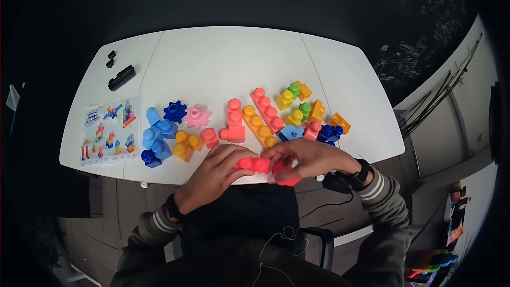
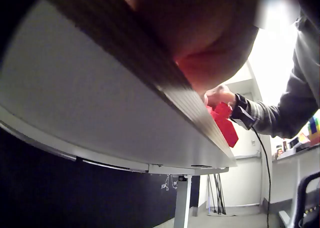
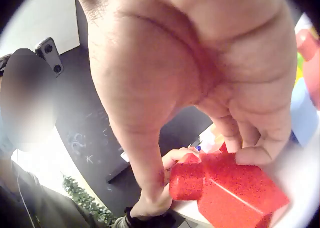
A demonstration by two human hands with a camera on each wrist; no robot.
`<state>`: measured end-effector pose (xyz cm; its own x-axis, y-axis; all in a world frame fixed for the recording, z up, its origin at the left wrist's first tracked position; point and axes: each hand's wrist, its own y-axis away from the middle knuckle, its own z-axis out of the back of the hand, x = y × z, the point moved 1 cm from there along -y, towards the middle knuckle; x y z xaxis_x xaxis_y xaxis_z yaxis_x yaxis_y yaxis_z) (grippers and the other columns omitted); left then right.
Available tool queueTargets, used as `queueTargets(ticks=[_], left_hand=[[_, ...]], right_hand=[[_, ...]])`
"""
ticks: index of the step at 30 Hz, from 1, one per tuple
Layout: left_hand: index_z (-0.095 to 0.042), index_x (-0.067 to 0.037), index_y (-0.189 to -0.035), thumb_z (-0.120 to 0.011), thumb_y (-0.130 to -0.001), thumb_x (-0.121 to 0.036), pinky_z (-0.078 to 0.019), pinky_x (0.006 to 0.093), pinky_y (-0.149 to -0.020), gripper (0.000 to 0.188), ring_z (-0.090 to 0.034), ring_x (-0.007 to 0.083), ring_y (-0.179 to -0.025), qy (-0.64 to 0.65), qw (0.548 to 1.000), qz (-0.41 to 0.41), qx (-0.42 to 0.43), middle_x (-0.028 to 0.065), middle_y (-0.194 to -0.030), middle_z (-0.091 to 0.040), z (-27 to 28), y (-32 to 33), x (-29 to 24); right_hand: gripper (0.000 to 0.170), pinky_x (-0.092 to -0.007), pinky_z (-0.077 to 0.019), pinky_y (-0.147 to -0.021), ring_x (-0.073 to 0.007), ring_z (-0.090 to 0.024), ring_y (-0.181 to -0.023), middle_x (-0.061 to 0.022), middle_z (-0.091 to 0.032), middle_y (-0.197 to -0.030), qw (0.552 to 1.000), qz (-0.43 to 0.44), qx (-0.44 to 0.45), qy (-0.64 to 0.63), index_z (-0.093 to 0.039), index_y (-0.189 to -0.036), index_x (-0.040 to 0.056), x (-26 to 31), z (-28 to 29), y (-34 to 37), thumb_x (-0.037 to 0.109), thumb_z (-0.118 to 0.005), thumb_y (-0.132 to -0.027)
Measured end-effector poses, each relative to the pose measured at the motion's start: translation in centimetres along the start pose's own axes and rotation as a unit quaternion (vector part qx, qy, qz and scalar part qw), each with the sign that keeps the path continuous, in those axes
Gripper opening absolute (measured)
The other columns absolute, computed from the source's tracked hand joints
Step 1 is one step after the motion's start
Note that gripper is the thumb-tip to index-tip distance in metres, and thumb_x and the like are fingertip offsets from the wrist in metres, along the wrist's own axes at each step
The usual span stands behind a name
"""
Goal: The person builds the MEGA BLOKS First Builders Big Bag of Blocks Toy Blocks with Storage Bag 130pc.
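Note:
Near the table's front edge my left hand (image 1: 212, 172) grips a red building block (image 1: 260, 165) with rounded studs, its thumb along the near side. Just to the right, my right hand (image 1: 317, 159) pinches a second red block (image 3: 240, 195) between thumb and fingers, tilted at the table's edge. The two red blocks are close together in the head view. Seen from the right wrist, this block has a flat-sided body and a round stud pointing toward the thumb. In the left wrist view, the left palm and the tabletop's underside hide most of the left hand's block.
Left of the hands lie light blue blocks (image 1: 150, 137), a yellow block (image 1: 186, 145), a dark blue gear (image 1: 175, 111) and a pink gear (image 1: 197, 116). Beyond them are long red (image 1: 267, 110) and orange (image 1: 258, 127) bars. More coloured blocks lie right. An instruction sheet (image 1: 110, 130) lies left.

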<state>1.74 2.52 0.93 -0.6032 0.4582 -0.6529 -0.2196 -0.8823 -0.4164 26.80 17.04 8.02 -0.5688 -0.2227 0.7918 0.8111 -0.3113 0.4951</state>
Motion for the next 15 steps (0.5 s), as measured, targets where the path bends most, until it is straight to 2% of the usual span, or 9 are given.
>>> queueTargets(ticks=[1,2,4,5,6,8,9,12,15], left_hand=[[-0.076,-0.009,-0.143,-0.090,-0.101,-0.021,-0.0548,0.0464,-0.111,0.045,-0.069,0.0347,-0.129,0.002,1.000,0.000,-0.001,0.0096,-0.135,-0.074,0.0,0.0,-0.1],[-0.077,-0.010,-0.143,-0.089,-0.102,-0.022,-0.0546,0.0465,-0.111,0.044,-0.069,0.0351,-0.128,-0.018,1.000,0.002,-0.002,0.0099,-0.135,-0.073,0.0,0.0,-0.2],[-0.077,-0.010,-0.143,-0.089,-0.102,-0.022,-0.0545,0.0466,-0.110,0.044,-0.068,0.0354,-0.127,-0.040,0.999,0.003,-0.004,0.0101,-0.135,-0.072,0.2,-0.1,-0.3],[-0.077,-0.011,-0.143,-0.088,-0.103,-0.023,-0.0542,0.0470,-0.111,0.043,-0.068,0.0357,-0.127,-0.043,0.999,0.004,-0.001,0.0105,-0.136,-0.071,0.2,0.0,-0.3],[-0.077,-0.011,-0.143,-0.087,-0.104,-0.023,-0.0540,0.0473,-0.111,0.043,-0.067,0.0360,-0.127,-0.046,0.999,0.006,0.002,0.0108,-0.136,-0.071,0.2,-0.1,-0.3],[-0.075,-0.011,-0.145,-0.084,-0.105,-0.024,-0.0527,0.0478,-0.113,0.042,-0.068,0.0347,-0.126,-0.050,0.999,-0.001,0.003,0.0102,-0.136,-0.070,0.2,-0.1,-0.3],[-0.073,-0.011,-0.146,-0.082,-0.107,-0.025,-0.0514,0.0483,-0.115,0.042,-0.069,0.0333,-0.126,-0.056,0.998,-0.005,0.006,0.0097,-0.136,-0.070,0.2,-0.1,-0.4],[-0.073,-0.012,-0.149,-0.081,-0.108,-0.024,-0.0512,0.0486,-0.115,0.043,-0.068,0.0337,-0.128,-0.051,0.999,0.003,0.010,0.0104,-0.136,-0.069,0.3,-0.1,-0.6],[-0.072,-0.011,-0.150,-0.080,-0.108,-0.022,-0.0509,0.0487,-0.116,0.044,-0.068,0.0346,-0.130,-0.055,0.998,0.011,0.011,0.0114,-0.136,-0.069,0.1,0.1,-0.4]], right_hand=[[0.071,-0.0326,-0.0590,-0.100,-0.0193,-0.077,-0.112,-0.0100,-0.082,-0.127,0.999,0.025,-0.011,0.020,-0.070,-0.155,0.0066,0.0,0.0,0.4,0.033,-0.097,-0.095],[0.071,-0.0326,-0.0590,-0.100,-0.0193,-0.077,-0.112,-0.0100,-0.082,-0.127,0.999,0.023,-0.011,0.022,-0.070,-0.155,0.0066,0.0,-0.1,0.7,0.033,-0.097,-0.095],[0.093,-0.0340,-0.0603,-0.101,-0.0213,-0.077,-0.114,-0.0129,-0.080,-0.134,0.991,0.018,-0.039,0.127,-0.061,-0.163,0.0064,0.2,-0.1,1.3,0.027,-0.107,-0.085],[0.080,-0.0360,-0.0601,-0.102,-0.0222,-0.074,-0.114,-0.0098,-0.078,-0.129,0.991,-0.003,-0.039,0.129,-0.066,-0.156,0.0090,0.9,-0.3,1.6,0.015,-0.103,-0.086],[0.080,-0.0360,-0.0601,-0.102,-0.0222,-0.074,-0.114,-0.0098,-0.078,-0.129,0.991,-0.004,-0.041,0.130,-0.066,-0.156,0.0090,0.2,-0.5,1.4,0.015,-0.103,-0.086],[0.068,-0.0420,-0.0633,-0.103,-0.0338,-0.078,-0.118,-0.0169,-0.079,-0.135,0.984,0.075,-0.081,0.137,-0.065,-0.147,0.0061,-0.7,-1.2,1.0,0.009,-0.097,-0.088],[0.059,-0.0445,-0.0626,-0.106,-0.0385,-0.076,-0.121,-0.0181,-0.076,-0.136,0.989,0.044,-0.074,0.117,-0.065,-0.143,0.0057,-0.5,-1.3,1.5,0.001,-0.088,-0.089],[0.064,-0.0436,-0.0617,-0.108,-0.0396,-0.071,-0.132,-0.0185,-0.071,-0.138,0.981,0.062,-0.096,0.156,-0.064,-0.147,0.0058,-0.5,-2.0,1.5,-0.004,-0.085,-0.087],[0.069,-0.0402,-0.0663,-0.108,-0.0362,-0.074,-0.127,-0.0173,-0.064,-0.149,0.965,0.105,-0.139,0.198,-0.064,-0.150,0.0051,-1.1,-3.2,1.7,-0.009,-0.084,-0.086]])
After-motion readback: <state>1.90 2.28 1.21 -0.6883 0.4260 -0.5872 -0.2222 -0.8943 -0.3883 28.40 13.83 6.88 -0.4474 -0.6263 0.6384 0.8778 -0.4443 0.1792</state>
